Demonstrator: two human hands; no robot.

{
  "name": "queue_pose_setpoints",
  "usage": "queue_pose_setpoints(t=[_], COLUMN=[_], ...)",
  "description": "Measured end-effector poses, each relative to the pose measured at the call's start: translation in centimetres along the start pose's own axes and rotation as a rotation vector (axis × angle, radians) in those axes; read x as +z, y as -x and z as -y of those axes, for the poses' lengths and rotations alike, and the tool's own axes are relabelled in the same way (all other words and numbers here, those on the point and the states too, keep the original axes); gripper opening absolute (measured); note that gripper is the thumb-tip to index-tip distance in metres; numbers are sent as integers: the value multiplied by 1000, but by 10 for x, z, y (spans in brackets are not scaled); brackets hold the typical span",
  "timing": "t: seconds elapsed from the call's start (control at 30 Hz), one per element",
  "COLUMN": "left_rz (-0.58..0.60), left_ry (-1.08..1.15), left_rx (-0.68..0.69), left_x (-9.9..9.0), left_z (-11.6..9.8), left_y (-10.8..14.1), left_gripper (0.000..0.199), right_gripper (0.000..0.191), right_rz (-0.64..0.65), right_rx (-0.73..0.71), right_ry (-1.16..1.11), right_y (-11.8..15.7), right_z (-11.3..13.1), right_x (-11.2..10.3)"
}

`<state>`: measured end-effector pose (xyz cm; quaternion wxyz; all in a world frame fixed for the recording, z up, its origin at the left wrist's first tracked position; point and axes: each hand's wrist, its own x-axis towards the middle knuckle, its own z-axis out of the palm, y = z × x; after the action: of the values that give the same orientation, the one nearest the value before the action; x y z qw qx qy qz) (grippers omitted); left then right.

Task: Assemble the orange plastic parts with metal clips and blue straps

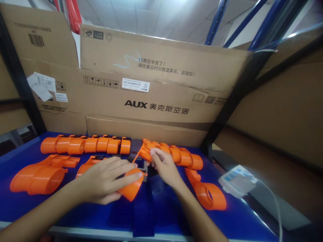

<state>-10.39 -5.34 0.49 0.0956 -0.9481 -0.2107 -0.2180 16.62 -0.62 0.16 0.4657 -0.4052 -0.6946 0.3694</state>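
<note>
My left hand (108, 179) is closed around the curved, cuff-like end of an orange plastic piece (132, 186). My right hand (164, 164) pinches an orange flat part (145, 153) between thumb and fingers. A thin orange strip runs between the two parts, but I cannot tell whether they are one piece. Just behind the hands stands a dark block (136, 148). A greyish metal-looking part (144, 169) shows between my hands, partly hidden. Below them, dark blue flat material (143, 215) lies on the table.
Several orange cuffs stand in a row at the back left (75, 146) and back right (185, 157). Looser orange pieces lie at the left (40, 179) and right (210, 195). A white device (237, 181) with a cable is at right. Cardboard (156, 94) walls the blue table (83, 218).
</note>
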Motion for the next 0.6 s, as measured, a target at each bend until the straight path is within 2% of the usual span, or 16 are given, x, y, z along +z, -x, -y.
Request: queue_pose_setpoints(t=[0.07,0.13,0.23,0.33,0.4,0.47,0.6], left_rz=[-13,-73,-266,-417,-447,-523,-697], left_ry=[87,272,747,1252,1484,1570,1604], left_rx=[-23,-104,-387,-748,-841,-905,-977], left_x=[3,6,17,33,43,51,62], left_z=[-1,-2,-8,-14,-18,-18,-15], left_y=[-4,-8,-23,-49,-67,-80,-85], left_gripper=[80,82,80,61,48,37,39], right_gripper=[41,42,43,44,45,46,52], right_rz=[-33,-61,-78,-56,-31,-43,-134], right_rx=[8,11,11,0,-6,-5,-41], right_ry=[-25,-60,-93,-76,-64,-46,69], right_y=[-2,-4,-6,-4,-3,-3,-8], right_z=[-2,-4,-5,-2,0,-1,-10], right_x=[-4,-6,-7,-3,1,2,-4])
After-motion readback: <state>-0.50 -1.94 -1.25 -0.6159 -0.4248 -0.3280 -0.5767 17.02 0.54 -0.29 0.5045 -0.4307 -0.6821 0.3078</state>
